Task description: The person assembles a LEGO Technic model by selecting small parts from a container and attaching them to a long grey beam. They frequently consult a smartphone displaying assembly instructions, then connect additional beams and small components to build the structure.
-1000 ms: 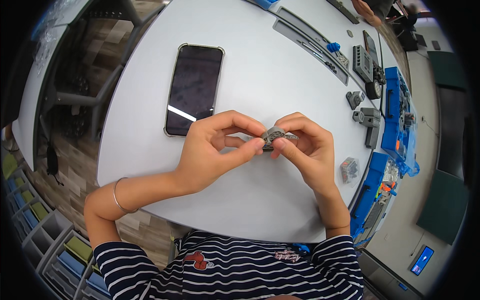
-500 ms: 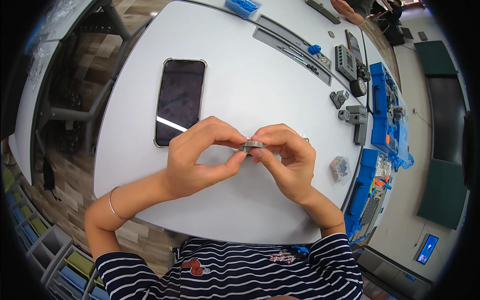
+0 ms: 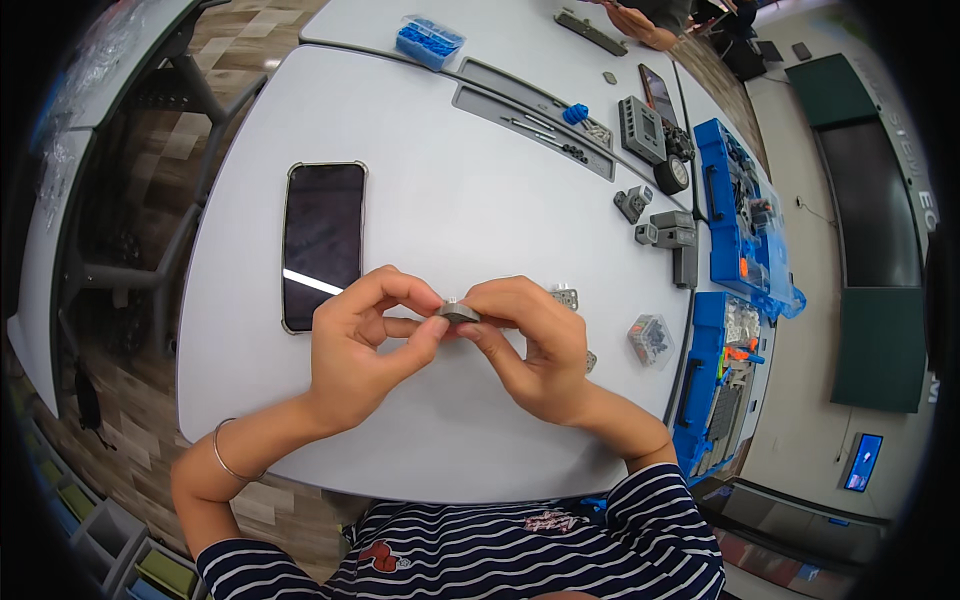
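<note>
A small grey plastic building piece [image 3: 459, 313] with a whitish stub on its far side is held above the white table. My left hand [image 3: 362, 348] pinches its left end between thumb and fingertips. From the other side, my right hand [image 3: 538, 350] grips it the same way, so the fingertips hide part of it. Just beyond my right hand lies a grey perforated piece [image 3: 567, 298]; another small grey piece [image 3: 591, 361] peeks out beside that hand. A dark-screened phone [image 3: 324, 240] rests on the table, beyond my left hand.
Grey motor-like blocks [image 3: 675, 240], a wheel [image 3: 671, 176], a grey control block [image 3: 641, 129] and a small clear box [image 3: 650, 341] stand on the right. Blue cases [image 3: 722, 200] line the far right. A blue parts box [image 3: 430, 43] and another person's hand [image 3: 645, 25] are farther off.
The grey piece has been turned between my fingers, and both hands still hold it. My view has shifted, and grey pieces beside my right hand now show more.
</note>
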Demonstrator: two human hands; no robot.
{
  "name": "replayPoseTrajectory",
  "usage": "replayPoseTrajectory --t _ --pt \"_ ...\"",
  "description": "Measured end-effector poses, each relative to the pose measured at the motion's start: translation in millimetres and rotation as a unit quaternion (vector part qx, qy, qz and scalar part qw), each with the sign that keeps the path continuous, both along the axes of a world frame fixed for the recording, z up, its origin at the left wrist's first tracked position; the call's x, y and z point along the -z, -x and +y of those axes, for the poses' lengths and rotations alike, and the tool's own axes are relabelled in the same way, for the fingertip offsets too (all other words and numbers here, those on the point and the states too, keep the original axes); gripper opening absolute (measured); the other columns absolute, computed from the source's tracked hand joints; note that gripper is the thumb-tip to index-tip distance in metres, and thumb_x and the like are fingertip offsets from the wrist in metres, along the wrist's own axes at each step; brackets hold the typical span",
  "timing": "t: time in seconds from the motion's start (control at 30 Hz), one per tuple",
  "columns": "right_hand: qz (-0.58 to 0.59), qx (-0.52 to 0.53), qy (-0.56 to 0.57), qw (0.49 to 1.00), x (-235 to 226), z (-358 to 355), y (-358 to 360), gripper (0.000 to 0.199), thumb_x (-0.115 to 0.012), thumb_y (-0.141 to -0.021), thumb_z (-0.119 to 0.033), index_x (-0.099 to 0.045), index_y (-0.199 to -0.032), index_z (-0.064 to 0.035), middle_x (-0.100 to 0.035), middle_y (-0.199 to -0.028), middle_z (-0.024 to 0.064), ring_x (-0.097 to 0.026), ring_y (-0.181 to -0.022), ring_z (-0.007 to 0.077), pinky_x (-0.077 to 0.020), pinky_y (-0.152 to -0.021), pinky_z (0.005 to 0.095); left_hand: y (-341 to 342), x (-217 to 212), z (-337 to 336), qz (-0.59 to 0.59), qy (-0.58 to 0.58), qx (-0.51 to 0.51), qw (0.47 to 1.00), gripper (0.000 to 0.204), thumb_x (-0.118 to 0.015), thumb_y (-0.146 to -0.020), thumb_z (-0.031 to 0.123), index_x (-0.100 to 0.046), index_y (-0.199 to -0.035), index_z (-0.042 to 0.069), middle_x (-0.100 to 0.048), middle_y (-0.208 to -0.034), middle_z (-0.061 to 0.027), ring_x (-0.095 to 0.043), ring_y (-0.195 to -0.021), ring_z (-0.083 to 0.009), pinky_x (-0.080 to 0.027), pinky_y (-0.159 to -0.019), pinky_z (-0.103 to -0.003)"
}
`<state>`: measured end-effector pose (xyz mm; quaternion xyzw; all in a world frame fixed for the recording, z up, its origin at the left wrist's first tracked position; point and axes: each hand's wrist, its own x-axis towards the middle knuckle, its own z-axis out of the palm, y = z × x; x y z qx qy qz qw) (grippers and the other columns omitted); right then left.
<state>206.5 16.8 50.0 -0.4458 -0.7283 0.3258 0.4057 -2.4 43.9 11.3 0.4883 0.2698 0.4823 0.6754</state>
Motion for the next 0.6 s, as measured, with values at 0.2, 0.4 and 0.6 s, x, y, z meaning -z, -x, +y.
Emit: replayPoseTrajectory --t 0.2,0.4,0.6 --pt "0.001 0.004 0.049 0.999 -2 5 -2 0.019 -0.074 -0.099 0.003 -0.071 -0.118 0.0040 -0.073 -0.114 0.0133 -0.075 -0.098 0.0201 -0.0650 -0.090 0.0328 -3 7 5 -0.021 0.039 0.007 0.999 0.025 -0.069 -0.099 -0.006 -0.065 -0.124 -0.007 -0.070 -0.111 -0.0112 -0.072 -0.108 -0.0176 -0.067 -0.092 -0.031" --pt "0.131 0.002 0.205 0.970 7 15 -10 0.022 -0.072 -0.102 -0.001 -0.070 -0.122 0.0055 -0.072 -0.114 0.0103 -0.072 -0.097 0.0165 -0.0617 -0.092 0.0318 0 3 14 0.028 0.050 0.033 0.998 0.045 -0.074 -0.098 -0.002 -0.063 -0.142 -0.003 -0.073 -0.104 -0.0095 -0.074 -0.103 -0.0161 -0.065 -0.088 -0.028" --pt "0.175 -0.023 0.315 0.933 8 35 -24 0.025 -0.072 -0.104 -0.008 -0.068 -0.125 0.0046 -0.072 -0.108 0.0066 -0.068 -0.090 0.0108 -0.0570 -0.082 0.0265 4 0 30 0.258 -0.238 -0.018 0.936 0.047 -0.083 -0.088 0.001 -0.072 -0.133 0.005 -0.069 -0.104 -0.0068 -0.068 -0.093 -0.0168 -0.061 -0.077 -0.030"
